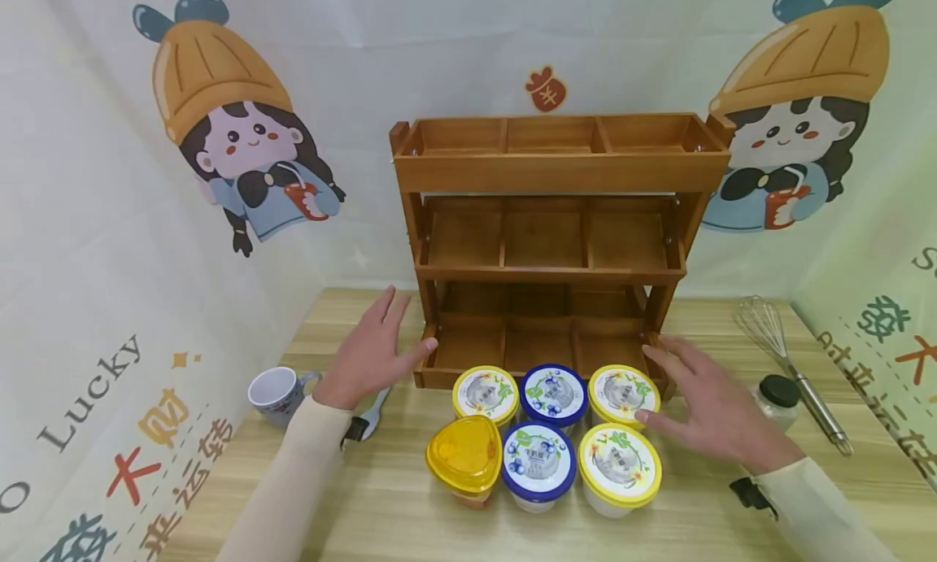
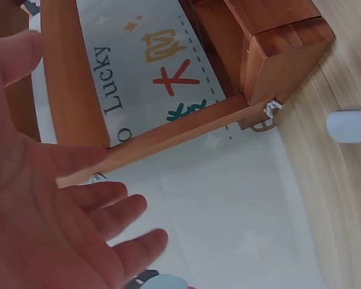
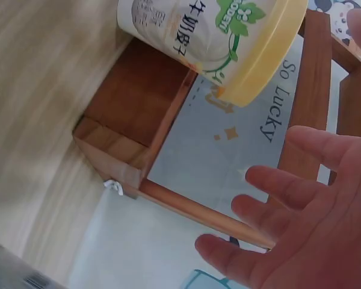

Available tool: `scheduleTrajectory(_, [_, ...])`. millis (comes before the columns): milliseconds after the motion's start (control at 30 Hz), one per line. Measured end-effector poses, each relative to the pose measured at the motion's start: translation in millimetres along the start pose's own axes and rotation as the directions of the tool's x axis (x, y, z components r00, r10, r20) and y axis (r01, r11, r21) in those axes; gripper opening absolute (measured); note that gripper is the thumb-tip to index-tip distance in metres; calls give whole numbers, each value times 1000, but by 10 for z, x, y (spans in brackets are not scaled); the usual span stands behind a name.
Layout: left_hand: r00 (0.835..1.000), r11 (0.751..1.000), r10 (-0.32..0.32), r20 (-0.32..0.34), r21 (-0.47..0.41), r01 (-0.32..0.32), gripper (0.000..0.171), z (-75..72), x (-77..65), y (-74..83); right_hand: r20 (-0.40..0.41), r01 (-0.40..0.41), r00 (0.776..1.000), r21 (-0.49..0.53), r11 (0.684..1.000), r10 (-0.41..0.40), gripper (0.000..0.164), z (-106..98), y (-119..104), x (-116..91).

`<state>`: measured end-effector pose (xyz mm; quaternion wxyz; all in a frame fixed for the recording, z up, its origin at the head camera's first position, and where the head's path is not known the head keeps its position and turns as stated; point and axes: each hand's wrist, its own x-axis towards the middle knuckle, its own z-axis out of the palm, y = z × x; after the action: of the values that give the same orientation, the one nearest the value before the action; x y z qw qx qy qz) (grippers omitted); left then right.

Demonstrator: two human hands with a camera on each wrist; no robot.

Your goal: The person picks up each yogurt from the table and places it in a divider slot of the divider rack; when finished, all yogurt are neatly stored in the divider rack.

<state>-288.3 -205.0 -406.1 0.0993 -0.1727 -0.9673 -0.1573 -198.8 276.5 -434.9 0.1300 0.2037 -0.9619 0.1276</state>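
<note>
My left hand [image 1: 373, 355], fingers extended and thumb apart, hovers by the left side of a brown wooden three-tier rack [image 1: 560, 172]. On the opposite side, my right hand [image 1: 721, 407] spreads its fingers near the rack's lower right corner. Neither hand holds anything. Two rows of lidded tubs stand in front of the rack. Yellow-lidded tubs [image 1: 621, 468] and blue-lidded tubs [image 1: 539, 462] have printed white tops, and an amber triangular-lidded tub [image 1: 466, 456] sits front left. In the right wrist view, a yellow-lidded tub [image 3: 192, 30] appears beyond the right fingers.
A patterned mug [image 1: 274, 393] and a pale utensil [image 1: 375, 416] lie left of the tubs. To the right are a black-capped jar [image 1: 777, 399] and a wire whisk [image 1: 794, 371]. Printed cloth walls surround the wood-grain table [image 1: 388, 505].
</note>
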Motion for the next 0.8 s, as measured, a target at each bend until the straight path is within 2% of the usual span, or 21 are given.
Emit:
scheduleTrajectory(167, [999, 991, -33, -2, -128, 33, 90, -3, 145, -33, 23, -18, 1000, 101, 995, 15, 88, 28, 21, -40])
scheduleTrajectory(400, [996, 970, 12, -84, -239, -32, 74, 2, 356, -162, 22, -6, 1000, 232, 973, 1, 81, 34, 16, -64])
scheduleTrajectory(500, [994, 952, 26, -105, -300, -56, 69, -9, 441, -176, 15, -9, 1000, 276, 961, 5, 79, 38, 15, -51])
scheduleTrajectory(633, [992, 905, 28, -127, -418, -79, 65, -33, 560, -174, 17, -5, 1000, 332, 943, -1, 75, 79, 29, -30])
scheduleTrajectory(800, [986, 818, -19, -166, -569, -81, 58, -49, 728, -168, 40, -17, 999, 398, 917, 2, 72, 147, 30, -48])
